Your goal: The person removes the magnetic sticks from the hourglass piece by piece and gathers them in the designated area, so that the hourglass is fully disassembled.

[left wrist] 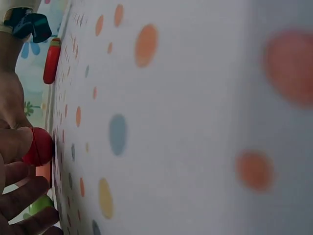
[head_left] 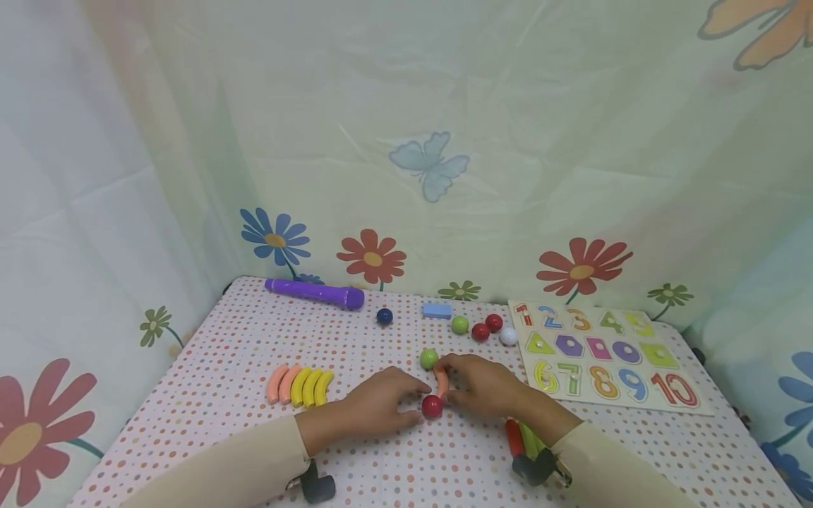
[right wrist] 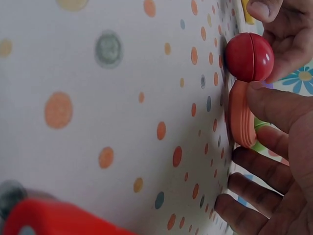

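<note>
The left hand (head_left: 375, 406) pinches a red ball (head_left: 432, 406) steady on the dotted table (head_left: 222, 381). The right hand (head_left: 483, 384) holds an orange curved piece (head_left: 442, 382) upright, touching the ball.

On the tabletop (head_left: 209, 395), the curved piece (head_left: 442, 382) stands at centre, one ball (head_left: 432, 406) touching it at 6 o'clock, another (head_left: 428, 358) at 11. The row of arcs (head_left: 300, 385) lies at 9 o'clock, the number board (head_left: 603, 356) at 3, the pen (head_left: 314, 292) far at 10.

My head camera looks down across the table (head_left: 190, 395) toward its far edge. Both my wrist cameras sit close against the tabletop, sharing the red ball (right wrist: 248, 57) from opposite sides.
</note>
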The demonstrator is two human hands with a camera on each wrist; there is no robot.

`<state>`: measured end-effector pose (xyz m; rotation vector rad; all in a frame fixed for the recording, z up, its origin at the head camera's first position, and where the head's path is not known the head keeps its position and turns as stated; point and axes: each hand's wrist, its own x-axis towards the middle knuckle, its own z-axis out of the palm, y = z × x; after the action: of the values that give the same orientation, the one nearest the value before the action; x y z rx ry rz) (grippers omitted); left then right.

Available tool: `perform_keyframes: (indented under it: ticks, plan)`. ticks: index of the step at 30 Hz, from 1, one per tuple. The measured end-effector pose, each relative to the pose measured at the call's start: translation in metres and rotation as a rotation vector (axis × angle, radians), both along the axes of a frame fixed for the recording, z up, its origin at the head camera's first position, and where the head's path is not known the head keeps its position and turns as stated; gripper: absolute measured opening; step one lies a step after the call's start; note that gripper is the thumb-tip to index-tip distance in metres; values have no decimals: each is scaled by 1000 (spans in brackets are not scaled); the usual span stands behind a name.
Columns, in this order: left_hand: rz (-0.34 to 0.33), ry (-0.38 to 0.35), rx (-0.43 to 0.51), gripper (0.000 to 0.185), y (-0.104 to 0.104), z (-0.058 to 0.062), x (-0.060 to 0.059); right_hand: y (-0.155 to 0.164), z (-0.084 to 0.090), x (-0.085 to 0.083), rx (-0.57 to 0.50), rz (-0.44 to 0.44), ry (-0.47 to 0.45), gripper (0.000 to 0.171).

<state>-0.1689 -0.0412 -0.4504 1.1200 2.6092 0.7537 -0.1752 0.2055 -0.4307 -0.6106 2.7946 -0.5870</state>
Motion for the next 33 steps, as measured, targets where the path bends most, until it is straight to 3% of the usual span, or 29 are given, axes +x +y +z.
perform_keyframes:
  ticks: [8, 33]
  plan:
    - [-37, -3, -12, 40, 15, 2, -2, 1, -4, -1, 2, -11, 6, 46]
    - [41, -69, -35, 26, 18, 8, -1, -5, -5, -2, -7, -48, 15, 43]
